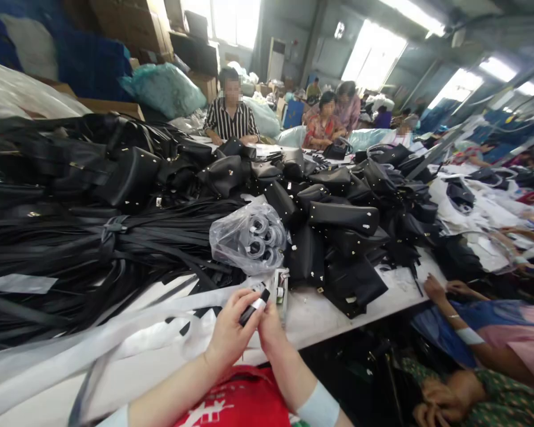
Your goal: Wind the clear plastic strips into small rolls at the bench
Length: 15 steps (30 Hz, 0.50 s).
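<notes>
Just above my lap, at the table's front edge, my left hand [235, 323] is closed around a small black strap piece [248, 312] with a white band near its upper end. My right hand [270, 327] presses against that same piece from the right; its fingers are curled and partly hidden. Right behind my hands stands a small tray [279, 290] with little parts in it. A clear plastic bag [225, 237] of coiled clear rings lies just beyond, close to the tray.
Black bags with gold studs [345, 219] are heaped across the table. A tied bundle of long black straps [115, 234] fills the left side. White strips [129, 341] lie at front left. Co-workers sit opposite, and another person's hands [436, 290] are at right.
</notes>
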{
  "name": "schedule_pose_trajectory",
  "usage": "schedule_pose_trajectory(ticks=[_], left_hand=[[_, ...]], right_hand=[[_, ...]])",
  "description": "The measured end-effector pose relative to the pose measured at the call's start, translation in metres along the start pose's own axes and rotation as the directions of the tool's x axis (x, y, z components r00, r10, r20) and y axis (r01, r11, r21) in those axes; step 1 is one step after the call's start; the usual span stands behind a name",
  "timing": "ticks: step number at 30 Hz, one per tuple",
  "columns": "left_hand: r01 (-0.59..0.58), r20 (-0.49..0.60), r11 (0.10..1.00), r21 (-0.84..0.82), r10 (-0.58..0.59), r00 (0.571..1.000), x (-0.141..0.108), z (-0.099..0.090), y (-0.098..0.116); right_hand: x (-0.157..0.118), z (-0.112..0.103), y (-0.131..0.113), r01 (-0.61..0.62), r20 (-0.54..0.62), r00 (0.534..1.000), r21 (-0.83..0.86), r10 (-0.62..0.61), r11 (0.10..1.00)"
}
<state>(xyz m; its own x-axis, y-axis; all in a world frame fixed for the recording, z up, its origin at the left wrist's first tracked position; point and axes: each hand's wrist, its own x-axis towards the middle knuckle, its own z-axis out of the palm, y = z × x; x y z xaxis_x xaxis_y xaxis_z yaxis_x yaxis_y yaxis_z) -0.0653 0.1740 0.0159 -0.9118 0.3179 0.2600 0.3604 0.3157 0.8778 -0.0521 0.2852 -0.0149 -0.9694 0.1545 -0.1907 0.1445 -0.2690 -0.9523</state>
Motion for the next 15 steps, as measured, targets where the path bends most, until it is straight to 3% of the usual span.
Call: schedule_pose_trajectory(ticks=[3, 5, 6, 7, 9, 10, 11, 12, 14, 15], left_hand=[[0.023, -0.045, 0.997, 0.071, -0.02, 0.999, 0.018, -0.02, -0.019], [0.051, -0.133, 0.994, 0.1, -0.037, 0.99, 0.038, -0.033, -0.039], [0.096, -0.216, 0.99, 0.107, -0.071, 0.974, 0.05, -0.039, -0.05], [0.186, -0.313, 0.979, 0.084, -0.151, 0.938, 0.065, -0.044, -0.062], [0.419, -0.436, 0.906, -0.059, -0.401, 0.806, 0.098, -0.049, -0.082], [0.514, -0.423, 0.845, -0.149, -0.524, 0.739, 0.115, -0.051, -0.091], [0.576, -0.367, 0.786, -0.226, -0.616, 0.697, 0.132, -0.052, -0.099], [0.602, -0.296, 0.747, -0.283, -0.665, 0.686, 0.148, -0.054, -0.105], [0.572, -0.19, 0.737, -0.361, -0.659, 0.728, 0.178, -0.062, -0.113], [0.539, -0.162, 0.738, -0.407, -0.639, 0.752, 0.191, -0.069, -0.115]], right_hand=[[0.016, 0.007, -0.016, 0.044, 0.127, 0.991, 0.018, -0.045, 0.999], [0.037, 0.005, -0.027, 0.203, 0.08, 0.978, -0.195, -0.191, 0.959], [0.051, 0.004, -0.032, 0.301, 0.018, 0.949, -0.362, -0.316, 0.882], [0.067, 0.003, -0.036, 0.367, -0.037, 0.89, -0.532, -0.454, 0.763], [0.105, 0.003, -0.04, 0.369, -0.069, 0.764, -0.77, -0.642, 0.521], [0.125, 0.004, -0.041, 0.332, -0.062, 0.759, -0.819, -0.648, 0.468], [0.144, 0.004, -0.04, 0.292, -0.053, 0.799, -0.837, -0.599, 0.464], [0.162, 0.002, -0.039, 0.25, -0.045, 0.857, -0.835, -0.513, 0.491], [0.193, -0.011, -0.038, 0.157, -0.046, 0.945, -0.805, -0.324, 0.572], [0.205, -0.022, -0.037, 0.106, -0.08, 0.959, -0.79, -0.272, 0.604]])
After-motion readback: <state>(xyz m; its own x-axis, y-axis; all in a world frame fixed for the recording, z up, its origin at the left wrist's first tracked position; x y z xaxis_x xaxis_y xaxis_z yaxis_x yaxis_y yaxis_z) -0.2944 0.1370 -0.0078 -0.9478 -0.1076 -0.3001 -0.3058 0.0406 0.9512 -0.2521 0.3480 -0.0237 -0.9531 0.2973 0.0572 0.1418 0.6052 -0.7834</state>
